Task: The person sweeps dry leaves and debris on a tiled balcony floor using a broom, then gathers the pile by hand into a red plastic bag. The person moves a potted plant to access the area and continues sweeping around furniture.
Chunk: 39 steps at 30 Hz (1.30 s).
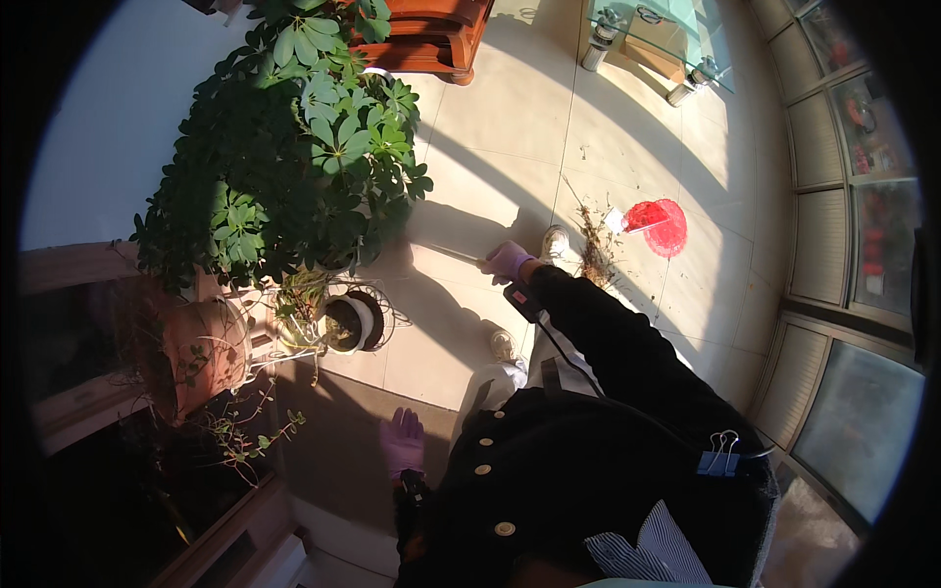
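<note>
The left hand [402,446], bottom middle, has straight fingers; the right hand [507,261], center, curls near a shoe [556,241], but I can't tell its grip.

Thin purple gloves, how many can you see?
2: a thin purple glove on the left hand, lower down, and another on the right hand, near the picture's middle.

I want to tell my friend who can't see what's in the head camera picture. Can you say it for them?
A purple-gloved right hand reaches over a sunny tiled floor, while the gloved left hand is open, fingers spread. A big leafy plant and a white pot are at left; dry debris lies right of the middle.
</note>
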Each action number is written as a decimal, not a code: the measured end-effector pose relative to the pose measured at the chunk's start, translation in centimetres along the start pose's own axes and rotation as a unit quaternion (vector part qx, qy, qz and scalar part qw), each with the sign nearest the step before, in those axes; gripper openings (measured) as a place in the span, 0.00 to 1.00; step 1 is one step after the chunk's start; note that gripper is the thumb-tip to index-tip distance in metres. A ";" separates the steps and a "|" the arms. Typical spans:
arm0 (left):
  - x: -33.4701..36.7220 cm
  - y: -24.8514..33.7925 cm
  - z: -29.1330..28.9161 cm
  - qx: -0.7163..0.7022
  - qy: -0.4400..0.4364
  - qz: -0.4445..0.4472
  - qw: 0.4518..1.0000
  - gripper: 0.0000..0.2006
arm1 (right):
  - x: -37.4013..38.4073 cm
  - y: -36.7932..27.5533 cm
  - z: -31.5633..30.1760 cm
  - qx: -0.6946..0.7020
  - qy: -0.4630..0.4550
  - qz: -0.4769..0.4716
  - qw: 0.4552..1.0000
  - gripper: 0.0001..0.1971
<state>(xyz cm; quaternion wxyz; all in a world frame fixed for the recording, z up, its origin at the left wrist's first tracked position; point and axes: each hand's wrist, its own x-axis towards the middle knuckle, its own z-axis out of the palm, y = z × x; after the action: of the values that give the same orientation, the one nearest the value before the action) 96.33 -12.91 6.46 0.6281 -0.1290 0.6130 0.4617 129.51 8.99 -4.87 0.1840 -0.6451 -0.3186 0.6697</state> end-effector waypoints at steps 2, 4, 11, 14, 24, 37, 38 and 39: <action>0.0 -0.2 3.3 -0.018 0.045 0.011 0.999 0.30 | 4.1 -1.3 -4.5 -0.001 0.007 0.009 1.000 0.12; 0.2 -0.3 7.3 -0.074 0.130 -0.001 0.989 0.30 | 6.3 -1.2 -10.7 0.010 0.044 0.053 0.998 0.12; 5.5 -1.2 25.5 -0.039 0.034 -0.104 0.993 0.25 | -0.4 0.4 -31.4 0.143 0.150 0.188 0.960 0.12; 7.4 -2.5 31.7 -0.017 -0.017 -0.105 0.994 0.26 | -2.4 -2.8 -34.0 0.139 0.150 0.197 0.959 0.13; 12.2 -1.5 41.9 -0.036 -0.019 -0.118 0.992 0.24 | 5.2 -17.4 -36.2 -0.158 0.078 0.003 0.984 0.11; 20.7 8.9 55.0 -0.016 -0.041 -0.079 0.996 0.24 | 35.9 -45.4 -28.6 -0.340 -0.008 -0.145 0.929 0.14; 20.8 10.0 55.3 -0.007 -0.064 -0.060 0.996 0.24 | 38.3 -47.1 -29.3 -0.357 -0.007 -0.144 0.923 0.14; 20.9 10.9 55.5 -0.013 -0.011 -0.062 0.998 0.24 | 40.4 -48.4 -29.9 -0.389 -0.007 -0.108 0.915 0.15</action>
<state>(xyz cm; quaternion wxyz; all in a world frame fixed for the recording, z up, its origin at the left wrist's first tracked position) 120.67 42.22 4.25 0.6606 -0.1698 0.5906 0.4312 146.84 76.52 -1.89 -0.0131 -0.6225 -0.6229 0.4736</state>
